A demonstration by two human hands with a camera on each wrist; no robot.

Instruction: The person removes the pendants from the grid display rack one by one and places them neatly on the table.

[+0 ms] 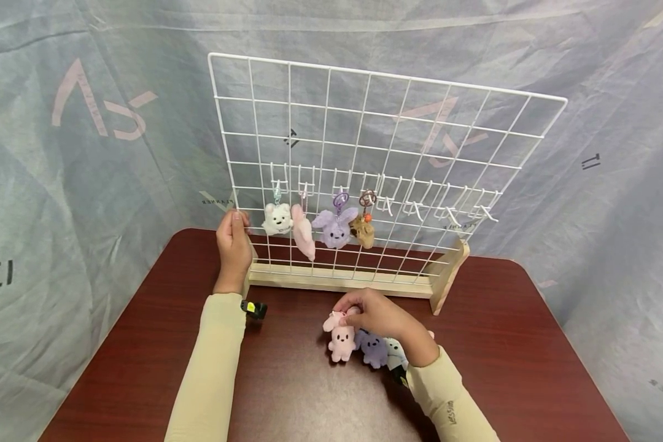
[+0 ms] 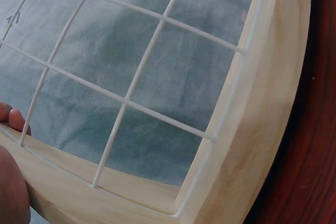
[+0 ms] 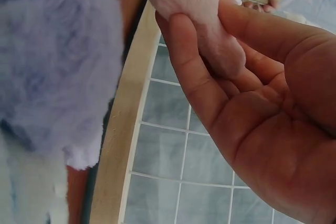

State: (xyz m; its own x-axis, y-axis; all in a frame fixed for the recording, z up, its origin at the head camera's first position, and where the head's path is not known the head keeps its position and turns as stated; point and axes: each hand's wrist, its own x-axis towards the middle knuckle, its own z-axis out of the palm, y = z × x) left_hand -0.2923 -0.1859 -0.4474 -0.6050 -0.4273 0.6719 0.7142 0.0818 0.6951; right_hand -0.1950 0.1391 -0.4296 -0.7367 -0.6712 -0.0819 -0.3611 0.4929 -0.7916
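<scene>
My left hand [image 1: 234, 245] grips the left side of a white wire grid rack [image 1: 348, 111]. In the left wrist view its thumb and fingertips lie on either side of the wooden side piece [image 2: 58, 182]. Low in front of the rack, my right hand [image 1: 381, 316] pinches a pink bunny plush keychain [image 1: 342, 345] by its head and ears. The right wrist view shows thumb and fingers around a pink plush ear [image 3: 223, 51]. Beside that hand are a purple plush [image 1: 372, 348] and a white plush [image 1: 395, 350], partly hidden by the wrist.
On the rack's hooks hang a white plush [image 1: 278, 218], a pink plush [image 1: 304, 236], a lavender bunny plush [image 1: 336, 230] and a brown plush [image 1: 363, 234]. Several white hooks [image 1: 449, 213] stick out farther right. A wooden foot [image 1: 450, 276] supports the rack on the dark red table [image 1: 287, 393].
</scene>
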